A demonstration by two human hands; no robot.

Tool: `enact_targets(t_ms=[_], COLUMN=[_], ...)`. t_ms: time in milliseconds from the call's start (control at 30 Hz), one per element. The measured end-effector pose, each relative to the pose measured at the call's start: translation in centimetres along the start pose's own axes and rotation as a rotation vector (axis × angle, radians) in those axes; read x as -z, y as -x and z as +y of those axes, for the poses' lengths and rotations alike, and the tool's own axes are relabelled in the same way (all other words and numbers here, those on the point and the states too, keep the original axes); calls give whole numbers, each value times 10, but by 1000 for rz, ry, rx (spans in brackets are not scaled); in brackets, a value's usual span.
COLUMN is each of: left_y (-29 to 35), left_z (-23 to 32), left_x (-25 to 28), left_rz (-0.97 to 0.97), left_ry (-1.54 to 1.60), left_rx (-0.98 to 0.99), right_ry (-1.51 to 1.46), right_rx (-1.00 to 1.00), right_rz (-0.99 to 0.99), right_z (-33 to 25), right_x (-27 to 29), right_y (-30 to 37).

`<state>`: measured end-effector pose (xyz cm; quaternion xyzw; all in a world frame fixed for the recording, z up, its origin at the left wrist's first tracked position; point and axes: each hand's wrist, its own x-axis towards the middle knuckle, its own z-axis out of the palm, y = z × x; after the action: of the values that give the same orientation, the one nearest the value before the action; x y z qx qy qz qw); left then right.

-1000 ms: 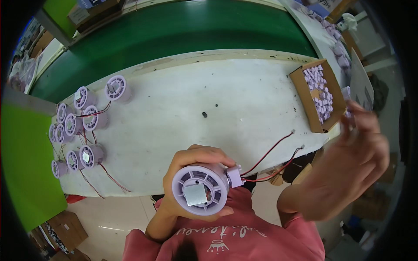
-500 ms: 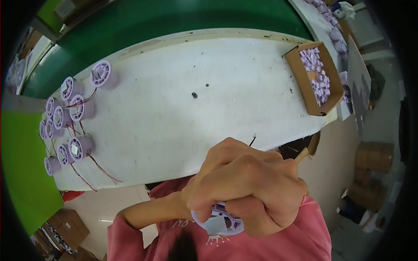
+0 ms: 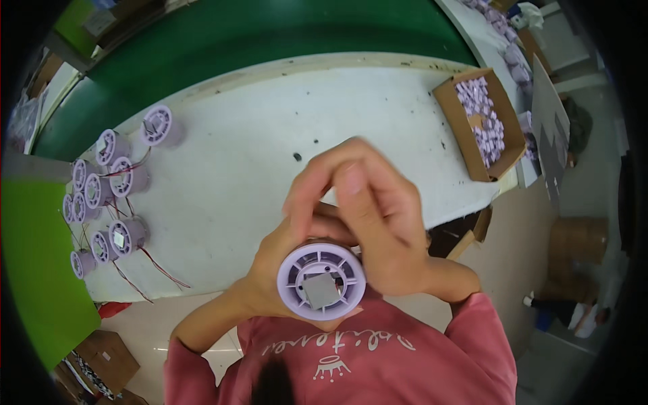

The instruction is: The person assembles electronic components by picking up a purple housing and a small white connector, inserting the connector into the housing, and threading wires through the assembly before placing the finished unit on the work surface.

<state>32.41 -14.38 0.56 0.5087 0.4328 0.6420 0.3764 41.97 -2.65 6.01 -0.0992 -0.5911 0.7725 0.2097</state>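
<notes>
My left hand (image 3: 264, 270) is wrapped round a lilac round plastic housing (image 3: 321, 259) in front of my chest. The housing's spoked end faces up, with a flat grey square (image 3: 322, 290) at its middle. Just beyond it, my right hand (image 3: 388, 216) curls over toward the left fingers, its thumb and fingers bent together. Whatever the right fingers pinch is hidden behind them. Several similar lilac housings (image 3: 128, 236) stand at the left end of the white table, red and dark wires trailing from some.
The white table (image 3: 223, 196) spans the view, with a green surface (image 3: 304, 34) beyond it. An open cardboard box (image 3: 462, 135) of small lilac parts stands at the right end. Below the table's right edge is another carton (image 3: 466, 236). A bright green panel (image 3: 40, 256) borders the left.
The housing has come up and its spoked end shows fully, where the right hand covered much of it. The right hand has moved up and away, turning so its thumb and fingers show.
</notes>
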Motion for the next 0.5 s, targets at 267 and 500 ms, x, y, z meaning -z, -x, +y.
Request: enact_targets(t_ms=[267,500], left_y=[-12,-16], left_z=[2,4], left_x=[2,-1], left_rz=[25,52], left_ry=[90,102], left_rx=[-135,-160], right_ry=[177,404], right_rx=[213,407], right_rz=[37,149], right_z=[-18,-16], right_x=[11,20], right_y=[-12,3])
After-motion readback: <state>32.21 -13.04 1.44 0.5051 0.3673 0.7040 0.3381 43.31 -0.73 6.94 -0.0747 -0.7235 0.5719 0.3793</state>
